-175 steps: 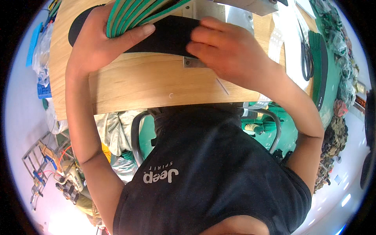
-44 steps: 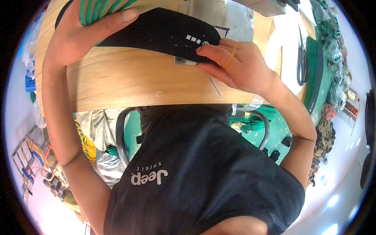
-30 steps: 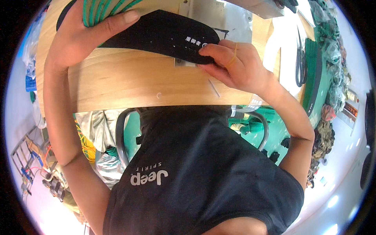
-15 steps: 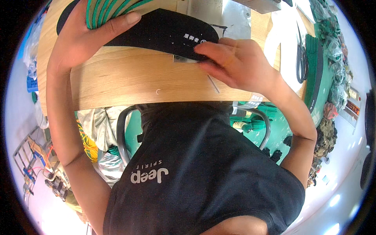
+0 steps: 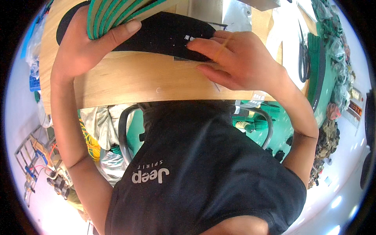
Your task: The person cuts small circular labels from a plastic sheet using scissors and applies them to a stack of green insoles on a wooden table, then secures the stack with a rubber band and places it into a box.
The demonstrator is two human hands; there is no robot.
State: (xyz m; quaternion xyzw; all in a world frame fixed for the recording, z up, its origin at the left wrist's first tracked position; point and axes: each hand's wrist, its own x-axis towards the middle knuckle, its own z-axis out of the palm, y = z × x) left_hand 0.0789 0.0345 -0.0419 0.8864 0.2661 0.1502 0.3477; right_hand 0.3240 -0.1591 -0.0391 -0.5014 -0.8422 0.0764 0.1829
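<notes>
In the head view, a bright room with a green floor (image 5: 256,137) surrounds a wooden table (image 5: 121,84), whose bare near part stretches between and below the two hands.

The left hand (image 5: 80,51) is partly closed around a fanned stack of green-edged insoles (image 5: 117,15), gripped between its thumb and its fingers, which are hidden. Its thumb tip lies over a black insole (image 5: 164,35), which spans the space from the left hand to the right hand (image 5: 243,58). The right hand is loosely spread: its forefinger lies on the insole's right end, over white print, while its thumb stands apart, below the near edge. A thin yellowish band (image 5: 225,43) circles one of its fingers.

Just beyond the right hand, a silvery metal plate (image 5: 237,15) lies on the table. To its right, a black loop (image 5: 304,58) rests on white sheeting (image 5: 290,43), and farther right stands another stack of green-edged insoles (image 5: 314,62).

Of the containers, clear plastic bags (image 5: 340,41) are heaped well right of the right hand; what fills them cannot be told. Left of the left hand, past the table edge, are another clear bag (image 5: 34,56) and a blue plastic crate (image 5: 34,83), contents likewise unclear.
</notes>
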